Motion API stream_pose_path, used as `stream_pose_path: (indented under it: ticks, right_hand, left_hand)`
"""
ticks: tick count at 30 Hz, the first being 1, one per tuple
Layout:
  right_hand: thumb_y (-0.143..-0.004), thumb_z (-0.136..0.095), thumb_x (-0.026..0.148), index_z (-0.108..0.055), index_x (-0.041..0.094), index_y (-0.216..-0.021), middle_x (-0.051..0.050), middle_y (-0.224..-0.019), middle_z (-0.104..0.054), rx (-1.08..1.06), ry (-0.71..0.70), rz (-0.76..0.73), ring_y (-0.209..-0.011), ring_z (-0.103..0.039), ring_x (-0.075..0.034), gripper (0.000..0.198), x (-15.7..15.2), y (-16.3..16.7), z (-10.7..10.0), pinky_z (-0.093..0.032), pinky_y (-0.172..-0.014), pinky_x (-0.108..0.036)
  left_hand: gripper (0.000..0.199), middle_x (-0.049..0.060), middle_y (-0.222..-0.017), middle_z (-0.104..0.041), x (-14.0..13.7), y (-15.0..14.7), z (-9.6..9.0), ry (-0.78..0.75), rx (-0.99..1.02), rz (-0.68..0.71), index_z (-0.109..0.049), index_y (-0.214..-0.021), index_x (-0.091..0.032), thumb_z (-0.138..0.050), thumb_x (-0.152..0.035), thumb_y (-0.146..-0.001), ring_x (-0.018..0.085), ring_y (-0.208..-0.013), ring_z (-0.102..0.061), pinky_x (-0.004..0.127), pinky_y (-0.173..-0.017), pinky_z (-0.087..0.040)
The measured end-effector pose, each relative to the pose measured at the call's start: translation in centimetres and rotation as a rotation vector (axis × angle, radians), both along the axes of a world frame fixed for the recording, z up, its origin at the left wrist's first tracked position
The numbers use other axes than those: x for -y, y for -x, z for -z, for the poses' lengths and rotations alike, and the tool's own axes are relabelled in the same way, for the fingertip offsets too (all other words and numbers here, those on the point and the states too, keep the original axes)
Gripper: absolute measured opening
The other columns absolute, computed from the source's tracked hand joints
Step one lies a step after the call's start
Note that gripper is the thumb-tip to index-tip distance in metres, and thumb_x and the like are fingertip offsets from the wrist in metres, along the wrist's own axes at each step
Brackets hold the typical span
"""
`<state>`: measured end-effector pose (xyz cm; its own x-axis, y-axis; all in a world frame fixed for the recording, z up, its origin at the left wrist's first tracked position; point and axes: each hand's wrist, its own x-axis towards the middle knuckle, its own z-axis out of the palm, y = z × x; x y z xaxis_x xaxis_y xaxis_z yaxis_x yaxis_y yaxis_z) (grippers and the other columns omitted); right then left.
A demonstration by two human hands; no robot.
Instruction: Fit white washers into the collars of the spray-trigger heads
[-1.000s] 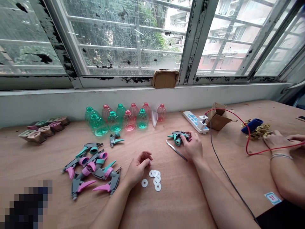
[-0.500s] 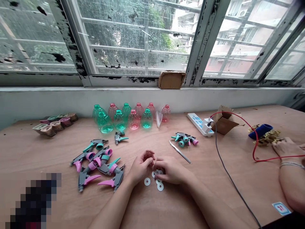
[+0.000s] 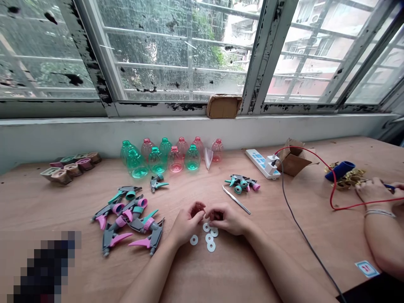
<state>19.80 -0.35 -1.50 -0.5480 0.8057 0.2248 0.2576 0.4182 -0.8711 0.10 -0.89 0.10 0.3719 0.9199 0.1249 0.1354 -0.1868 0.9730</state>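
White washers: thin, flat, smooth discs with round centre holes; a loose cluster lies on the surface just below the two hands, one disc slightly apart to the left.
Surface: brown, wood-grained, flat.
Left hand: forearm angled up from the lower edge, fingers curled, thumb toward the index finger; whether its grip contains anything, I cannot tell.
Right hand: reaching in from the right above the washers, knuckles bent, fingertips near the left hand's; its grip is curled inward, contents hidden.
Spray heads: angular grey plastic with curved pink or teal triggers and round collars, piled left of the left hand.
Metal tool: slim, shiny, lying diagonally beyond the right hand.
Bottles: translucent green and pink, rounded, narrow-necked, standing near the wall.
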Motion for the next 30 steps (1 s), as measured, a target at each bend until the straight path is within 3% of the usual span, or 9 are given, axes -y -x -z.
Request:
stream_pose_path:
  ticks: [4,7,12,17,24,27,30]
  right_hand:
    - [-0.078,-0.071,0.029,-0.070,0.017,-0.093,0.005,-0.065,-0.052,-0.089,0.113,0.014,-0.060,-0.045,-0.010,0.020,-0.4,-0.5,0.1,-0.037,-0.054,-0.021]
    - [-0.077,-0.072,0.031,-0.070,0.016,-0.092,0.004,-0.067,-0.055,-0.127,0.135,0.004,-0.060,-0.046,-0.010,0.021,-0.6,-0.6,-0.1,-0.037,-0.056,-0.021]
    - [-0.074,-0.074,0.030,-0.069,0.016,-0.093,0.003,-0.070,-0.058,-0.181,0.205,0.003,-0.062,-0.048,-0.010,0.025,-1.1,-0.4,-0.1,-0.038,-0.058,-0.023]
    - [-0.073,-0.071,0.023,-0.070,0.016,-0.087,0.003,-0.068,-0.055,-0.151,0.178,0.045,-0.062,-0.046,-0.010,0.016,-1.1,0.0,0.0,-0.035,-0.057,-0.022]
    - [-0.073,-0.069,0.022,-0.071,0.017,-0.083,0.003,-0.064,-0.053,-0.114,0.139,0.082,-0.060,-0.044,-0.010,0.012,-1.0,0.2,-0.3,-0.034,-0.055,-0.021]
    - [-0.073,-0.069,0.022,-0.071,0.016,-0.083,0.004,-0.063,-0.052,-0.115,0.140,0.092,-0.059,-0.043,-0.010,0.011,-1.0,0.1,-0.4,-0.033,-0.053,-0.021]
    - [-0.072,-0.070,0.022,-0.071,0.017,-0.082,0.004,-0.063,-0.054,-0.150,0.157,0.087,-0.058,-0.043,-0.009,0.012,-1.0,0.2,-0.4,-0.033,-0.052,-0.021]
  left_hand:
    - [0.014,0.003,-0.080,-0.067,0.8,-0.4,-0.4,-0.081,-0.108,0.042,-0.065,-0.090,-0.020,-0.055,-0.028,-0.085,0.019,-0.076,-0.061,0.028,-0.070,-0.046]
    - [0.017,0.004,-0.082,-0.069,0.4,-0.2,-1.3,-0.102,-0.200,-0.006,-0.065,-0.092,-0.020,-0.055,-0.031,-0.085,0.020,-0.078,-0.064,0.028,-0.069,-0.048]
    - [0.026,0.005,-0.093,-0.069,-3.4,2.6,-3.8,-0.221,-0.528,-0.260,-0.063,-0.100,-0.018,-0.052,-0.035,-0.084,0.020,-0.077,-0.064,0.030,-0.071,-0.050]
    - [0.031,0.012,-0.124,-0.059,-7.6,6.4,-5.3,-0.295,-0.847,-0.494,-0.065,-0.105,-0.017,-0.048,-0.016,-0.080,0.026,-0.098,-0.061,0.036,-0.085,-0.046]
    - [0.031,0.013,-0.116,-0.063,-9.3,8.1,-5.8,-0.336,-1.171,-0.456,-0.071,-0.092,-0.019,-0.048,-0.004,-0.078,0.028,-0.093,-0.063,0.034,-0.071,-0.046]
    - [0.030,0.011,-0.109,-0.066,-9.8,8.3,-6.1,-0.373,-1.213,-0.436,-0.071,-0.086,-0.020,-0.049,-0.002,-0.077,0.028,-0.093,-0.064,0.033,-0.068,-0.045]
    - [0.029,0.009,-0.109,-0.068,-9.7,8.4,-6.9,-0.422,-1.198,-0.490,-0.070,-0.094,-0.022,-0.045,-0.012,-0.085,0.029,-0.096,-0.064,0.034,-0.069,-0.046]
